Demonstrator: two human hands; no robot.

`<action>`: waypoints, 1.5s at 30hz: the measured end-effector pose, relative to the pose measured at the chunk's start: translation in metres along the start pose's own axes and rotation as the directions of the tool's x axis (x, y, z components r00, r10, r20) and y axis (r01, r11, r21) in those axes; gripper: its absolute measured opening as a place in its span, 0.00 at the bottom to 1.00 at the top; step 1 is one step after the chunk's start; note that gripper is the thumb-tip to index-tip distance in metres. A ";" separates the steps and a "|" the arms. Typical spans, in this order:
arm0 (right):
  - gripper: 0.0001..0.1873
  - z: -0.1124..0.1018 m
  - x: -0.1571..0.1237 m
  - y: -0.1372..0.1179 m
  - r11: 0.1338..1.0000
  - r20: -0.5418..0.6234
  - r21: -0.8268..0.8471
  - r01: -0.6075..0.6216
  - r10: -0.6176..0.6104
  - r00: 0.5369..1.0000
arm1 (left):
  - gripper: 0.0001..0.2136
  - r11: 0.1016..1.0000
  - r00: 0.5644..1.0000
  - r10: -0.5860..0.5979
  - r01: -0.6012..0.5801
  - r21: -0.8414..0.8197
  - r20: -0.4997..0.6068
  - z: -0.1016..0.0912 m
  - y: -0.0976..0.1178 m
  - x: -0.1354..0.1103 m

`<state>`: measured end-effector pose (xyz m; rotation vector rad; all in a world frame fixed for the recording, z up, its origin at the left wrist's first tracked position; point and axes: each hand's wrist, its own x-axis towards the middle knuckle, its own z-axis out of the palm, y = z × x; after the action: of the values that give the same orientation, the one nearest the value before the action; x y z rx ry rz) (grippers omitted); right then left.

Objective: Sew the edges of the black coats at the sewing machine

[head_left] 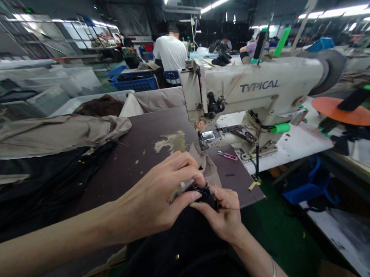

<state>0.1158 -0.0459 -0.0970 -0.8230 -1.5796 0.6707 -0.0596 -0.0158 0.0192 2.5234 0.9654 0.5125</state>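
Note:
My left hand [166, 187] is closed on the bunched edge of a black garment [185, 247], with thumb and fingers pinched together. A pale, shiny bit under its fingers is too hidden to name. Close beside it, my right hand [225, 215] grips the same bunched edge, its thumb pointing toward the left thumb. Beige fabric [211, 170] pokes up behind both hands onto the brown tabletop [153, 128]. The rest of the black garment hangs down over my lap, with a small brass-coloured button or stud on it.
A white sewing machine [256, 79] stands just beyond my hands. Pink thread snips [228, 155] lie by its arm. Beige and black garments [59, 135] are piled at left. An orange disc with a thread cone [343, 110] is at right. Other people sit working farther back.

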 end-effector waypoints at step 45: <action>0.20 0.011 0.080 -0.023 0.990 0.383 -0.117 -0.073 0.113 0.917 | 0.16 0.774 0.744 -0.623 0.543 -0.326 -0.240 0.068 -0.037 -0.064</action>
<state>0.0951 0.0060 -0.0337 -0.8811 -1.9550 0.8700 -0.0928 -0.0494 -0.0692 1.7953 1.6407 0.8056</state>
